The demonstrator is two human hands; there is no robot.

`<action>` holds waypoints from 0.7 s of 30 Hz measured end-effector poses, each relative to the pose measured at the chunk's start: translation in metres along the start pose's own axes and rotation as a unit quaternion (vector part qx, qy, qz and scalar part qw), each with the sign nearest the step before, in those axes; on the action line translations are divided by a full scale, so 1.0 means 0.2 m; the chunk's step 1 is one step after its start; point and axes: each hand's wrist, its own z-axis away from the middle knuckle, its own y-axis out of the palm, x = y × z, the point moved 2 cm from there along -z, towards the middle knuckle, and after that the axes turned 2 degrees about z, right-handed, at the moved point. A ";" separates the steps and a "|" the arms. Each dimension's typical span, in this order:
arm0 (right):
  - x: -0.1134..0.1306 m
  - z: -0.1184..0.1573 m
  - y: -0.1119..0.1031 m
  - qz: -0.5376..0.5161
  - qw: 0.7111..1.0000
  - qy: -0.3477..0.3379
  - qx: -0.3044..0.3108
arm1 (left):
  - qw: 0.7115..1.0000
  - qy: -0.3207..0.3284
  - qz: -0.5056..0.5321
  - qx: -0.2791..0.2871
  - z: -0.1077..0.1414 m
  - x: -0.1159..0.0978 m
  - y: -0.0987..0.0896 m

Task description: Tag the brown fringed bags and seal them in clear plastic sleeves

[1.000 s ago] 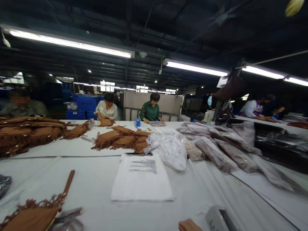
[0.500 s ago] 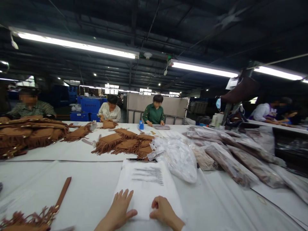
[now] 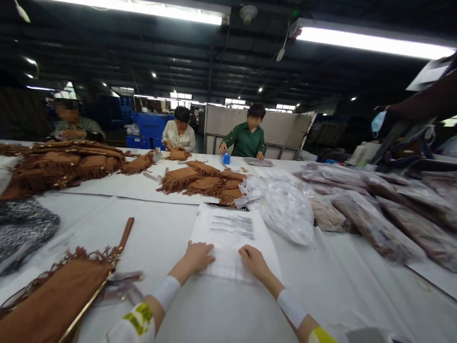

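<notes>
Nearest, at the lower left, a brown fringed bag (image 3: pixel 67 295) with a gold-coloured edge and a short strap lies on the white worktop (image 3: pixel 214 314). The person's arms reach in from below, a pale band round each. The left hand (image 3: pixel 197 256) rests on the left part of the white printed packaging (image 3: pixel 232 250), thumb toward the middle; the right hand (image 3: pixel 254 259) rests on its right part, fingers curled. From this angle I cannot tell whether either grip is clamped on the packaging or merely laid against it. The packaging lies flat on the worktop straight ahead, its dark lines of print beyond the hands. A clump of clear plastic (image 3: pixel 285 209) sits by its far right corner, with wrapped packages (image 3: pixel 378 224) spread to the right. Farther on, a group of brown fringed bags (image 3: pixel 205 183) lies in the middle and a larger brown pile (image 3: pixel 78 162) to the left. Across the worktop are three co-workers, the one in green (image 3: pixel 246 140) with a hand at a small blue object (image 3: pixel 226 158). Behind them stand blue crates (image 3: pixel 152 126) and a pale partition (image 3: pixel 285 124)
</notes>
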 end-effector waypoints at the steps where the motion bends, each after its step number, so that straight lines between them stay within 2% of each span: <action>1: 0.00 -0.01 0.00 -0.002 1.000 -0.005 -0.012 | 1.000 0.000 0.001 0.002 -0.01 0.01 -0.01; 7: 0.05 0.06 -0.04 -0.002 0.996 -0.070 -0.062 | 1.000 -0.004 0.010 0.007 -0.03 0.03 -0.05; 10: 0.11 0.11 -0.06 0.046 0.982 -0.173 -0.058 | 1.000 -0.016 0.016 0.010 -0.05 0.04 -0.06; 13: 0.15 0.14 -0.06 0.164 0.947 -0.269 -0.055 | 0.999 -0.029 0.020 0.015 -0.07 0.04 -0.06; 15: 0.17 0.14 -0.05 0.202 0.939 -0.272 -0.053 | 0.999 -0.037 0.021 0.014 -0.07 0.04 -0.06; 21: 0.20 0.12 0.01 0.193 0.955 -0.226 -0.007 | 0.999 -0.042 0.025 0.004 -0.06 0.05 -0.07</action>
